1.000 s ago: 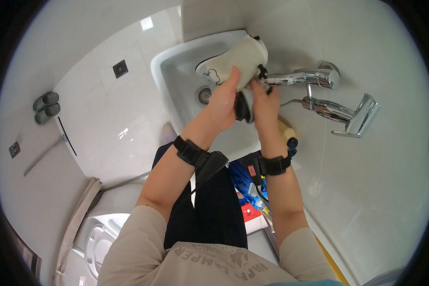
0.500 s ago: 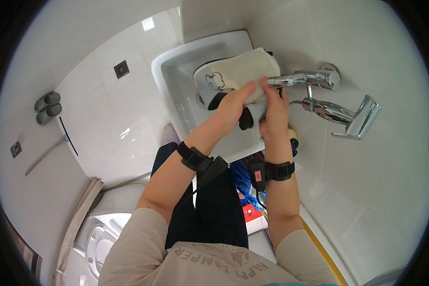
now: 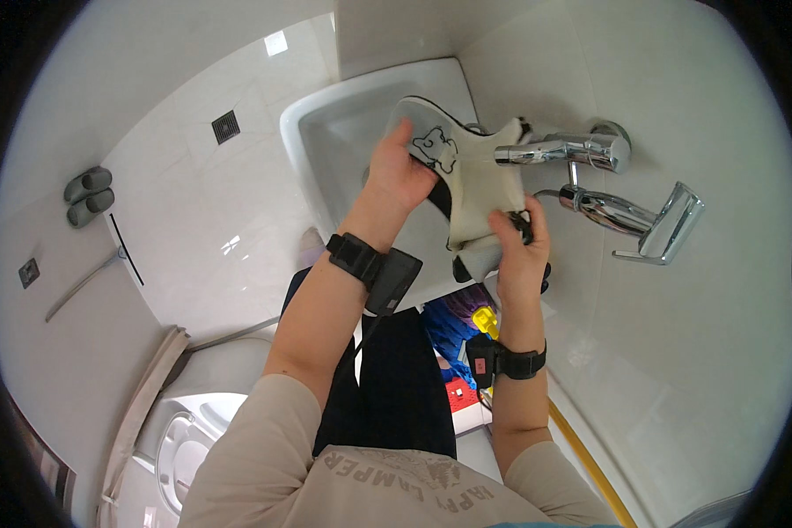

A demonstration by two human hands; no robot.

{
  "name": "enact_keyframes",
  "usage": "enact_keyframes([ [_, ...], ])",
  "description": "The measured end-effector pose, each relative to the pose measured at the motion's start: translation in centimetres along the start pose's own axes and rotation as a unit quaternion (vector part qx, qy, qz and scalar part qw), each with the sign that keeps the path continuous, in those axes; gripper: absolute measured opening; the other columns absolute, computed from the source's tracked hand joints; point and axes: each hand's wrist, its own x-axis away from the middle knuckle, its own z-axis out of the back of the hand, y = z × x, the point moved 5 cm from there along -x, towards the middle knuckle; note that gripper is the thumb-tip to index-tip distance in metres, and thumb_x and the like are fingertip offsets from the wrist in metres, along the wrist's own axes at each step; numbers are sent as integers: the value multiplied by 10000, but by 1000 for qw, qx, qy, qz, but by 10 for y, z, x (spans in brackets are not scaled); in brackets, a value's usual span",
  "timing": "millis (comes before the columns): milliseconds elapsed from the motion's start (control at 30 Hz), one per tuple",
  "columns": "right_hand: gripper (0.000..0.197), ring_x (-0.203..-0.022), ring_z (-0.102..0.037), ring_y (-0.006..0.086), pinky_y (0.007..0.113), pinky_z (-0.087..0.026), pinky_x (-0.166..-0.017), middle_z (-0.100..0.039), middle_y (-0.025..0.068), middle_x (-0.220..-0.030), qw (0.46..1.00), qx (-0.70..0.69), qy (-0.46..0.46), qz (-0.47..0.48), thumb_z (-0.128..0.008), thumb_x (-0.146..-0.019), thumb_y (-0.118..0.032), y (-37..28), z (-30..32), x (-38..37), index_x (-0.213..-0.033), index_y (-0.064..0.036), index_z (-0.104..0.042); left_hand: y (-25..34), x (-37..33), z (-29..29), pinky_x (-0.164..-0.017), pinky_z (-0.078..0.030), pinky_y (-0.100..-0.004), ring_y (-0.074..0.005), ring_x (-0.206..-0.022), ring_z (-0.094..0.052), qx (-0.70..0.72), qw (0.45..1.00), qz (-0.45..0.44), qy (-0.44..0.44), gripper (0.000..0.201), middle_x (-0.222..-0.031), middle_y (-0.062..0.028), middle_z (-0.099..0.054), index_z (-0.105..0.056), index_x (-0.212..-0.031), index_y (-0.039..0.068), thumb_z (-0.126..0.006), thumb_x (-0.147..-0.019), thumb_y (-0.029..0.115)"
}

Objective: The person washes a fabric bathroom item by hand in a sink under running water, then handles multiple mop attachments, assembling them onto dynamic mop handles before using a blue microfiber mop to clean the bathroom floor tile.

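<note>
A cream and light-grey cloth piece [image 3: 484,189] with black edging and a cartoon line drawing is spread between my hands above the white sink [image 3: 301,141]. I cannot tell its exact kind. My left hand [image 3: 398,172] grips its grey left end, thumb on top and the other fingers largely hidden. My right hand [image 3: 521,251] pinches the near right corner, where a black part shows beside the fingers. A paler grey flap with a black tip hangs below that corner. Over the cloth's right side reaches the chrome faucet spout [image 3: 528,154]; no water is visible.
A chrome hand sprayer [image 3: 616,209] hangs on the right wall under the faucet. Below the sink's near edge are blue bundles and a yellow object [image 3: 485,320]. To the left lie a floor drain [image 3: 225,128], grey slippers [image 3: 89,197] and a toilet [image 3: 185,449].
My hands have moved apart, the left up and left, the right down toward me. The cloth, bunched and folded before, is now stretched out and turned.
</note>
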Motion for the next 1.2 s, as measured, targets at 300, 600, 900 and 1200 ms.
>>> enact_keyframes([
  [300,282,-919,-531,197,293,-414,-801,-567,110,-1013,970,217,-66,86,-648,-773,-178,-11,-52,-51,-978,-3,-564,-25,53,-21,-835,-443,-285,-151,-950,-545,-340,938,21,-60,566,-1048,-64,-567,-529,-1169,21,-332,-942,502],
  [600,445,-929,-560,250,339,-433,-827,-580,160,-1011,982,132,-122,57,-640,-735,-241,-5,-67,-28,-1074,20,-517,-14,49,-32,-870,-428,-278,-147,-935,-542,-404,903,36,-141,578,-1050,-71,-573,-529,-1167,10,-277,-960,488],
  [900,685,-935,-538,255,333,-419,-854,-540,180,-1068,976,177,20,124,-733,-717,-368,5,-51,-50,-1167,49,-429,-15,57,-30,-914,-429,-375,-217,-1067,-522,-281,953,21,-110,611,-1186,-100,-530,-404,-1285,56,-332,-922,543],
  [1200,473,-838,-529,154,265,-423,-769,-591,79,-931,989,51,-44,-132,-732,-722,-350,20,-42,-55,-992,-1,-563,-24,51,-12,-854,-417,-307,-198,-993,-525,-680,708,-157,-108,416,-1106,-117,-557,-520,-1162,13,-412,-943,350],
])
